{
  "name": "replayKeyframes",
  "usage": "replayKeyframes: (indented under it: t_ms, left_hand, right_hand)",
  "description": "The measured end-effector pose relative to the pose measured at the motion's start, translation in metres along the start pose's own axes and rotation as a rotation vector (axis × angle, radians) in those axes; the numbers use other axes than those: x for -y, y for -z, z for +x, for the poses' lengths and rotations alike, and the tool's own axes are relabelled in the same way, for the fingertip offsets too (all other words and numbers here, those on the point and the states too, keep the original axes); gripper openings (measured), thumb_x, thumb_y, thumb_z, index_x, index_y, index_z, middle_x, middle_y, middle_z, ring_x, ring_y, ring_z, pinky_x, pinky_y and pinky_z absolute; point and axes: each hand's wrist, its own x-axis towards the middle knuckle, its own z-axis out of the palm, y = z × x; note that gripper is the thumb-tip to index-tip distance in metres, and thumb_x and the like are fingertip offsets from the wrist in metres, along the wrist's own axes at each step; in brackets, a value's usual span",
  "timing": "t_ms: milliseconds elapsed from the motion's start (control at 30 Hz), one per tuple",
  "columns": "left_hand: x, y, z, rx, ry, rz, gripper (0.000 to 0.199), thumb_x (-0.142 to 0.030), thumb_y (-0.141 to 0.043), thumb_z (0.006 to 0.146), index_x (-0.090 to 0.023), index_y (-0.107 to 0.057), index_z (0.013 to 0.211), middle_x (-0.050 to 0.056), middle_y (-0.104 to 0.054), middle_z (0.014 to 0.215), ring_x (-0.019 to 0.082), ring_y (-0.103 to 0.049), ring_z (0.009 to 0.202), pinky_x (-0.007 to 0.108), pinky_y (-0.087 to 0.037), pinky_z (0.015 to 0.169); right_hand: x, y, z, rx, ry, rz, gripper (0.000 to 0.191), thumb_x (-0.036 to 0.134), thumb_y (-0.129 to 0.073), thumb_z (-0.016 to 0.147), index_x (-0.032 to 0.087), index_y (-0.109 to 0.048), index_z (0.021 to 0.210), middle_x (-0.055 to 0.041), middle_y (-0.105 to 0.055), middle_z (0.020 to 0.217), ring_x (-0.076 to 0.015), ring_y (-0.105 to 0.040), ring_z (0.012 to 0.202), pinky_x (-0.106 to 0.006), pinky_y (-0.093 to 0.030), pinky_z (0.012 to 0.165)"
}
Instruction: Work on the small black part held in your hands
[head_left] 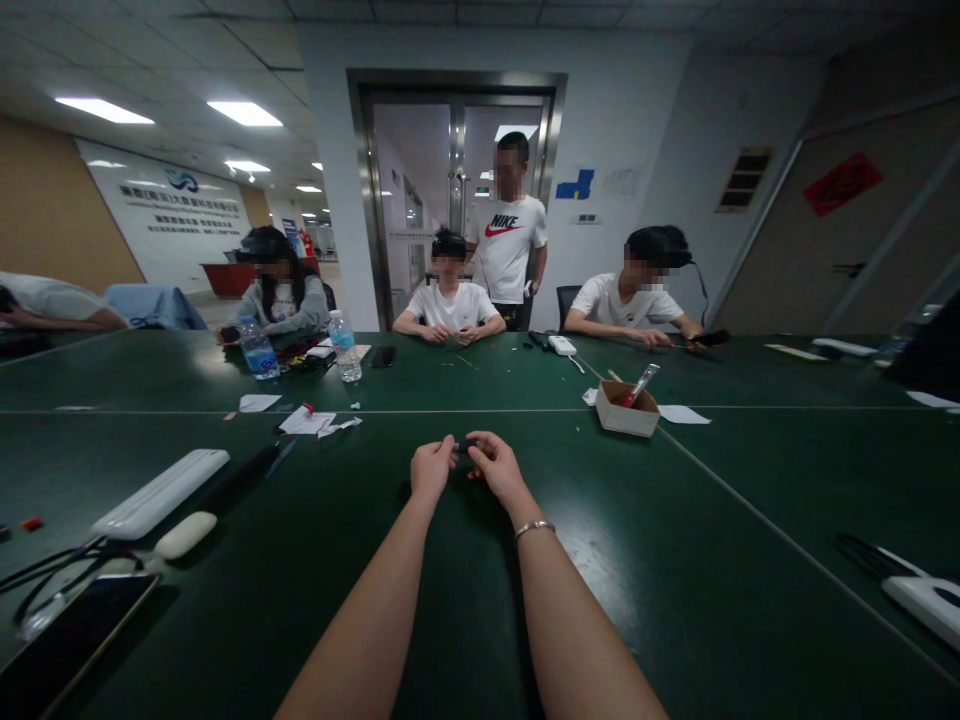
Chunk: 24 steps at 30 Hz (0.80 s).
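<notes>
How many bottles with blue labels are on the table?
2, both beyond the left hand and to its left: the left bottle, and the right bottle beside a black phone. Others may be hidden.

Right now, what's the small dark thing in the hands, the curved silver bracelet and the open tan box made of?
Small dark object: perhaps plastic, from its colour; too small to be sure. Curved silver bracelet: probably polished metal, since it gleams. Open tan rectangular box: likely matte cardboard, with thin walls and no shine.
</notes>
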Motion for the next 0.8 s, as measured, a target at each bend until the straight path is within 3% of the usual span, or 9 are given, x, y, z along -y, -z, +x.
replayKeyframes:
  t_ms: [333, 467, 600, 700, 800]
  left_hand:
    - [0.008, -0.001, 0.009, -0.057, 0.047, -0.016, 0.048, -0.055, -0.042, 0.079, -0.018, -0.056, 0.051, 0.001, -0.055, 0.048, 0.014, -0.05, 0.047, 0.026, -0.034, 0.05]
    - [0.009, 0.0, 0.006, 0.064, -0.084, -0.104, 0.047, -0.059, -0.046, 0.078, -0.016, -0.061, 0.063, 0.001, -0.057, 0.054, 0.013, -0.051, 0.051, 0.025, -0.037, 0.051]
    - [0.007, 0.004, 0.002, 0.224, -0.212, -0.175, 0.037, -0.051, -0.056, 0.075, -0.016, -0.065, 0.085, 0.005, -0.066, 0.078, 0.015, -0.059, 0.07, 0.023, -0.041, 0.055]
    - [0.005, 0.006, -0.001, 0.261, -0.211, -0.19, 0.038, -0.048, -0.057, 0.075, -0.017, -0.064, 0.097, 0.007, -0.067, 0.09, 0.017, -0.061, 0.08, 0.023, -0.043, 0.058]
    - [0.003, 0.006, -0.002, 0.228, -0.18, -0.171, 0.038, -0.05, -0.053, 0.078, -0.016, -0.063, 0.092, 0.006, -0.065, 0.081, 0.016, -0.06, 0.073, 0.023, -0.042, 0.056]
  right_hand:
    - [0.007, -0.006, -0.001, 0.002, 0.068, -0.087, 0.029, 0.027, -0.067, 0.067, 0.021, -0.061, 0.095, 0.003, -0.055, 0.076, -0.0061, -0.047, 0.048, -0.022, -0.045, 0.043]
    - [0.004, 0.002, 0.0, 0.027, 0.02, -0.029, 0.033, 0.037, -0.068, 0.068, 0.019, -0.061, 0.094, 0.0038, -0.058, 0.066, -0.0058, -0.045, 0.042, -0.025, -0.048, 0.045]
    - [0.002, 0.009, 0.001, -0.023, -0.017, 0.027, 0.037, 0.044, -0.07, 0.067, 0.017, -0.062, 0.091, 0.0043, -0.057, 0.056, -0.0066, -0.044, 0.04, -0.026, -0.05, 0.046]
    - [0.002, 0.009, 0.0, -0.051, -0.03, 0.04, 0.038, 0.046, -0.071, 0.066, 0.016, -0.062, 0.089, 0.004, -0.057, 0.054, -0.0072, -0.046, 0.04, -0.026, -0.049, 0.045]
    - [0.004, 0.007, 0.0, -0.046, -0.029, 0.025, 0.038, 0.046, -0.072, 0.066, 0.016, -0.062, 0.088, 0.0038, -0.057, 0.054, -0.0076, -0.047, 0.04, -0.025, -0.048, 0.044]
